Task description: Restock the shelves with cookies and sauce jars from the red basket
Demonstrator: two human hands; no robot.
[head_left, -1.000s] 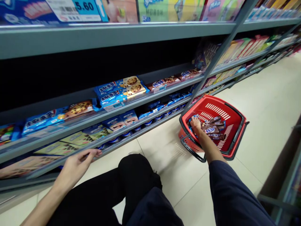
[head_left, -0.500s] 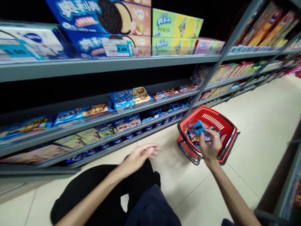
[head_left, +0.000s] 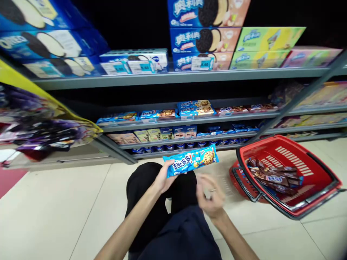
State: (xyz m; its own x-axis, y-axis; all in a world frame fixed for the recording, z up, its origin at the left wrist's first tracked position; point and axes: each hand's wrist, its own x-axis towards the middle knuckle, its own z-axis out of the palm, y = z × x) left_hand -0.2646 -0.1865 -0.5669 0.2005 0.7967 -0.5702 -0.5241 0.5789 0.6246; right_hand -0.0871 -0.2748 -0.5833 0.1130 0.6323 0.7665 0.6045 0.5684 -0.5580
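Note:
My left hand [head_left: 163, 179] grips one end of a long blue cookie packet [head_left: 191, 164], holding it level above my knee in front of the shelves. My right hand [head_left: 210, 195] hovers just below and to the right of the packet, smeared by motion, with nothing seen in it. A red shopping basket [head_left: 320, 180] stands on the floor to my right, holding several brown cookie packets [head_left: 273, 177].
Grey shelves [head_left: 173, 77] run across the view with blue cookie packets [head_left: 195, 107] on the middle tier and sandwich-cookie boxes [head_left: 206, 39] above. A rack with purple packs [head_left: 46, 130] juts out at the left. Pale floor tiles [head_left: 54, 209] lie all round.
My right hand lifted a blue packet out of the basket and passed it over; my left hand now holds it. My view has swung left, so the basket sits further right.

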